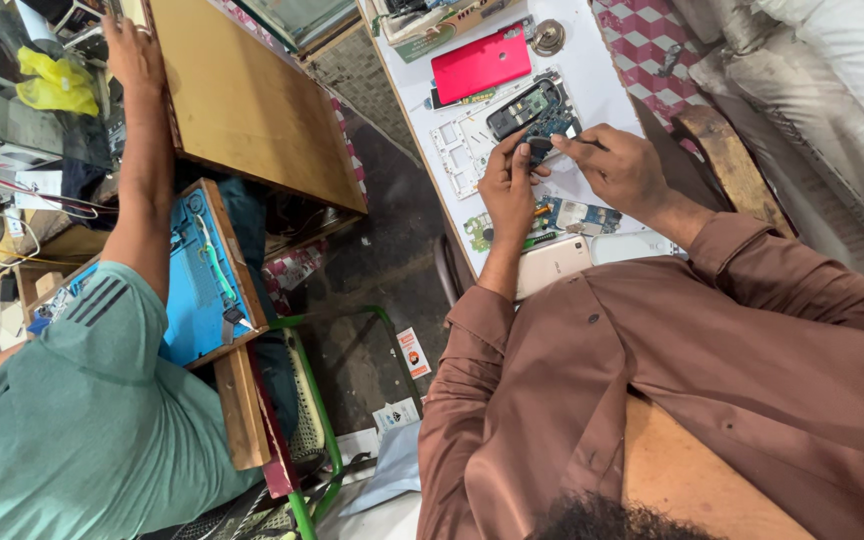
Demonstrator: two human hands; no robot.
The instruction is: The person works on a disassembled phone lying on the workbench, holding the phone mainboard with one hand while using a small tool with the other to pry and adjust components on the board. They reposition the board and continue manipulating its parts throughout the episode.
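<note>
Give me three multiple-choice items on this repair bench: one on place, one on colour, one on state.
1. The red cover lies: A on the white table; B on the floor; C on a chair.
2. The co-worker's mat is: A yellow; B blue; C black.
3. The phone under the left hand and the right hand with its thin tool is: A boxed; B closed; C opened.
A, it rests on the table past the phone; B, blue beside the green sleeve; C, its board is bare.

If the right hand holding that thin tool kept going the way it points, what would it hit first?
Probably the blue circuit board, right beside the left hand fingertips; the right hand points its thin tool that way, though depth is unclear.
</note>
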